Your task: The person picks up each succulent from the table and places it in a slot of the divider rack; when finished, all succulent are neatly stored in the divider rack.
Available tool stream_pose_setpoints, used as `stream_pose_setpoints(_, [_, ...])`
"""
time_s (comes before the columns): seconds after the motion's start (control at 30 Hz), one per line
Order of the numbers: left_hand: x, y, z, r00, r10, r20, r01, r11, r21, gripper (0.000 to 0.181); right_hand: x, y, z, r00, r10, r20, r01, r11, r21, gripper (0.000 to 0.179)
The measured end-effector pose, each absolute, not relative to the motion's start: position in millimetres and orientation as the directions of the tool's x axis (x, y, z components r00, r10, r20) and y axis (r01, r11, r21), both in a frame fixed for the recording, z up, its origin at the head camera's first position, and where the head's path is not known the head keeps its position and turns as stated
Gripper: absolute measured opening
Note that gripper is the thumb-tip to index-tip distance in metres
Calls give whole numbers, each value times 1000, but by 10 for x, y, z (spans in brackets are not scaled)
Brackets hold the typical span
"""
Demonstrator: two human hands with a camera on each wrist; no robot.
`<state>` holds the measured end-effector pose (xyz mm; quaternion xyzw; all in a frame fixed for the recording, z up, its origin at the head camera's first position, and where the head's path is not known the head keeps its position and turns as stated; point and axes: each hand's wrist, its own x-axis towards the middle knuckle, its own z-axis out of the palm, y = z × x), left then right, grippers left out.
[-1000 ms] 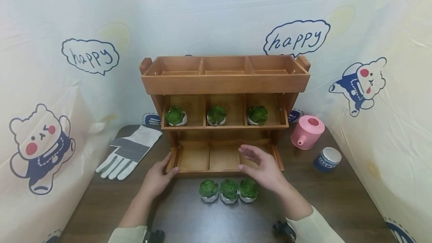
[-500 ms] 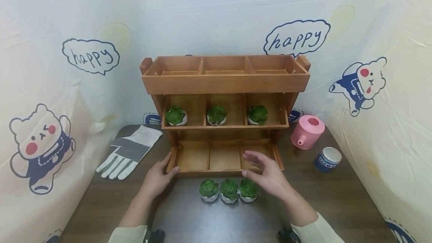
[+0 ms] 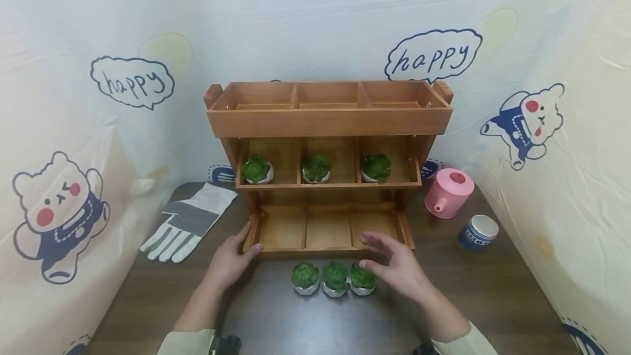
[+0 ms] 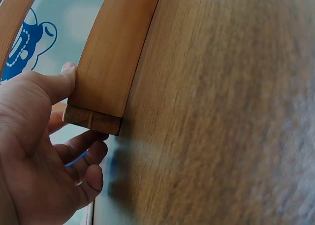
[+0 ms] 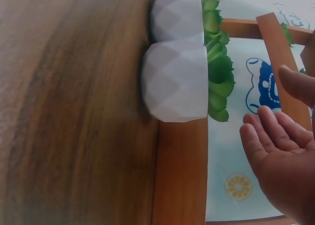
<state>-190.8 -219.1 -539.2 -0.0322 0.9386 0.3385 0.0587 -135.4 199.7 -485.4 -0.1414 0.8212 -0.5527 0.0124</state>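
Observation:
My left hand (image 3: 230, 259) holds the lower left corner of a three-tier wooden shelf (image 3: 329, 124). In the left wrist view the thumb lies on the edge of the bottom tray (image 4: 115, 52) and the fingers bend around its end. My right hand (image 3: 398, 267) is held in the air with fingers apart and nothing in them, its thumb overlapping a potted succulent (image 3: 362, 279) in the head view. That plant is the rightmost of three in a row on the table, beside a middle succulent (image 3: 334, 278) and a left one (image 3: 305, 278), all in white faceted pots (image 5: 174, 82).
Three more succulents, such as the central one (image 3: 316, 169), stand in the shelf's middle tier. At left lies a grey and white work glove (image 3: 192, 222). A pink watering can (image 3: 448, 193) and a blue jar with a pale lid (image 3: 478, 233) stand at right.
My right hand has drawn back from over the bottom tray, moving right and towards me to the rightmost succulent. The left hand has stayed in place.

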Motion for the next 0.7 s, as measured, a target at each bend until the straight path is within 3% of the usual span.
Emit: stream_pose_setpoints(0.7, [-1908,-2183,-5407,-989,-33,-142,-116,767,631,80,-1276,2110,-5051,-955,-296,10,-153,465,-872,69])
